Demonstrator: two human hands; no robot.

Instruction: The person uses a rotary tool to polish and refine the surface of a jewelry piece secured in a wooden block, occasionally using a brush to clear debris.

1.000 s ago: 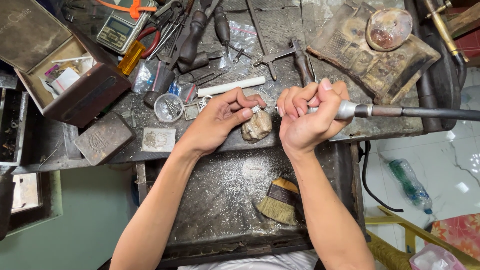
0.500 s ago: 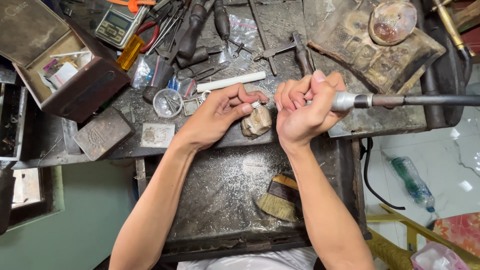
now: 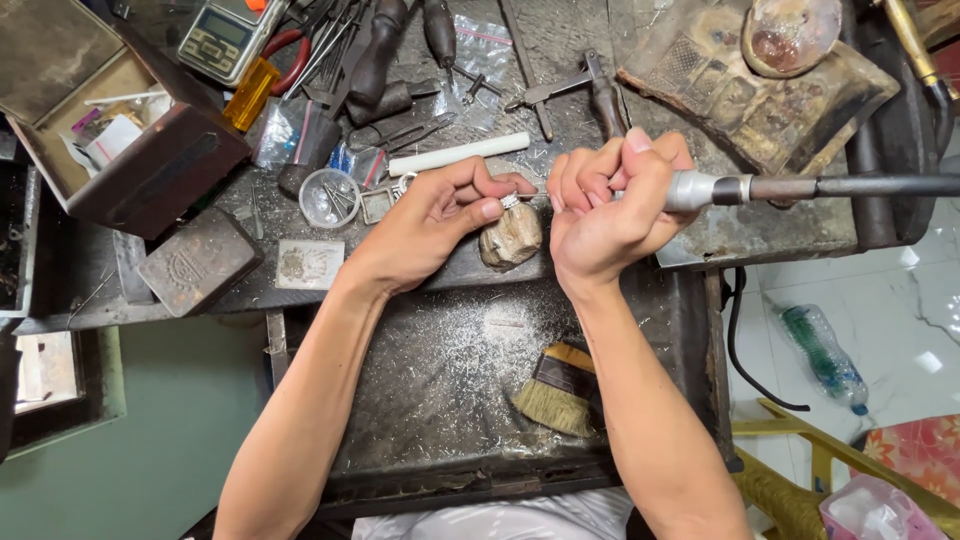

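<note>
Left hand (image 3: 430, 225): fingers pinching a small ring (image 3: 509, 200) over the wooden peg (image 3: 511, 238).
Right hand (image 3: 605, 215): fingers wrapped tight around the rotary tool (image 3: 715, 189).
Progress: seems midway; filings already lie on the tray (image 3: 440, 370), and the brush (image 3: 558, 390) is untouched.

Dark, scarred metal-topped workbench (image 3: 600, 30) fills upper frame. On it, upper left: open dark brown wooden box (image 3: 130, 150), small digital pocket scale (image 3: 218, 38), amber translucent plastic piece (image 3: 250, 93). Left edge: grey embossed metal block (image 3: 198, 262), flat pale square plate (image 3: 309, 264). Centre: round clear dish (image 3: 329, 197), white cylindrical rod (image 3: 458, 154), dark-handled tools (image 3: 375, 60). Lower pull-out tray (image 3: 440, 400), dusted with filings, carries a flat straw-bristled brush (image 3: 558, 392).
</note>
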